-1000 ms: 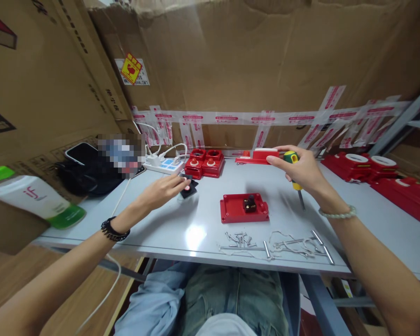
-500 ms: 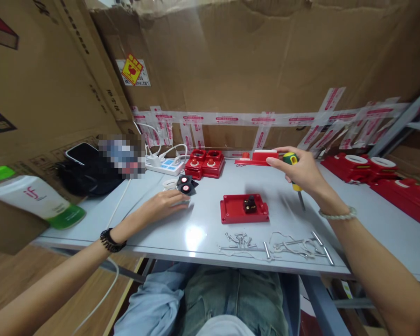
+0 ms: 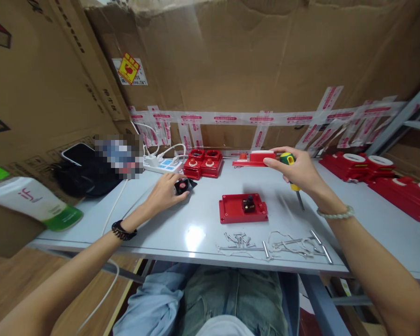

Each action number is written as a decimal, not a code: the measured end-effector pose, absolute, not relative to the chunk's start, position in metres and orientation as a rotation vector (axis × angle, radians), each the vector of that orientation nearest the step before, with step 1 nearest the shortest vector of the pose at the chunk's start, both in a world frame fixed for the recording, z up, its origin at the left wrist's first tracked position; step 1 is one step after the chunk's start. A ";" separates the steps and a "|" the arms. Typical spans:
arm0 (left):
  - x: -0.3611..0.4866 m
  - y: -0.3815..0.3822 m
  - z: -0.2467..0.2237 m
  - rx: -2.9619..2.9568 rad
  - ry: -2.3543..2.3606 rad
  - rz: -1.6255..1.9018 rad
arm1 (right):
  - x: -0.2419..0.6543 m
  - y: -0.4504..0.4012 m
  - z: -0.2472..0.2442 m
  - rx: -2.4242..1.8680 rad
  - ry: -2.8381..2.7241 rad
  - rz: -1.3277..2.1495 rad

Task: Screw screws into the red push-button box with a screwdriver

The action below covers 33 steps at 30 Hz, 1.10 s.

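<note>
My left hand is closed around small black pieces, one with a round red-and-white face; they stay at table level. My right hand holds a screwdriver with a yellow-and-green handle, its shaft pointing down. The thumb and fingers of this same hand also grip a flat red housing part, which has a white disc on top and stands at the back of the table. Between the hands lies an open red case. A small black switch block sits inside it, toward the right.
Several loose screws and metal T-bars with string lie near the front edge. Red units stand by a power strip; more red units are at right. A bottle stands left. Cardboard walls the back.
My left hand has moved forward from beside the black pieces and closed over them. My right hand keeps its hold on the screwdriver and the red housing part.
</note>
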<state>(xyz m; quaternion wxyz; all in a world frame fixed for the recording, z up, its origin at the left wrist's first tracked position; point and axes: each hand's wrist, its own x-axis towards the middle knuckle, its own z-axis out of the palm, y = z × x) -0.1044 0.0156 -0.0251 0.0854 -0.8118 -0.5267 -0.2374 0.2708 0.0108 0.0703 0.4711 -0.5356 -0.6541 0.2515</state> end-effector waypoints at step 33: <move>0.040 0.017 0.036 -2.767 -0.785 -1.415 | 0.261 0.003 0.054 -0.842 -2.121 0.141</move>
